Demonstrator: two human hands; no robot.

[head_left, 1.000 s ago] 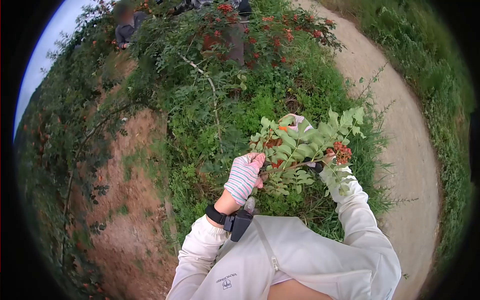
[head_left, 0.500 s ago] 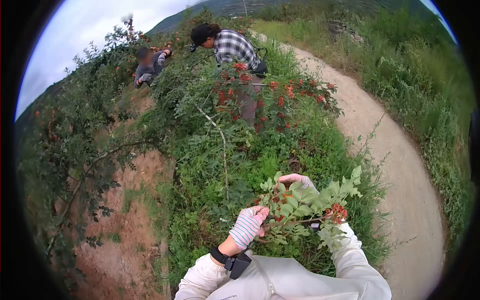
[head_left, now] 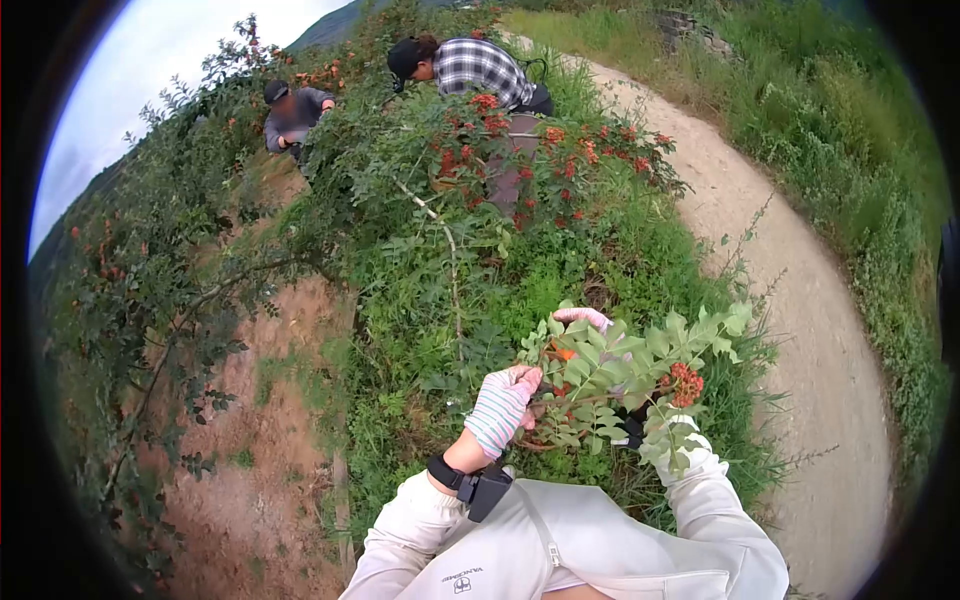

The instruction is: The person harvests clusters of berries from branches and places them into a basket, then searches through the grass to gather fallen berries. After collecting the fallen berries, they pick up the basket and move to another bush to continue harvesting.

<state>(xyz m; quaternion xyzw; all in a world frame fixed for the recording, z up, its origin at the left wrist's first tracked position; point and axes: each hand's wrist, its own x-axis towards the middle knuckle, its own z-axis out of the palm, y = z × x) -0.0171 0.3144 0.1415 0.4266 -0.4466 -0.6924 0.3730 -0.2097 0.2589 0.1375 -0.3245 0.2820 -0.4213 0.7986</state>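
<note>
My left hand [head_left: 506, 408], in a striped fingerless glove, has its fingers pinched on a leafy branch [head_left: 640, 365] at the branch's left end. Behind the leaves is my right hand [head_left: 585, 320]; only its upper edge in a pink glove shows, and its fingers are mostly hidden. An orange item [head_left: 562, 351] shows between the hands, partly covered by leaves. A red berry cluster [head_left: 684, 384] hangs at the right part of the branch.
A person in a plaid shirt [head_left: 482, 72] bends over a bush with red berries [head_left: 590, 152]. Another person in dark clothing [head_left: 292, 118] stands farther left. A dirt path [head_left: 800, 300] curves along the right. A bare branch [head_left: 440, 225] rises ahead of my hands.
Both my hands and the branch have moved slightly up in the view. The person in plaid has bent lower, and the other person's arms have shifted.
</note>
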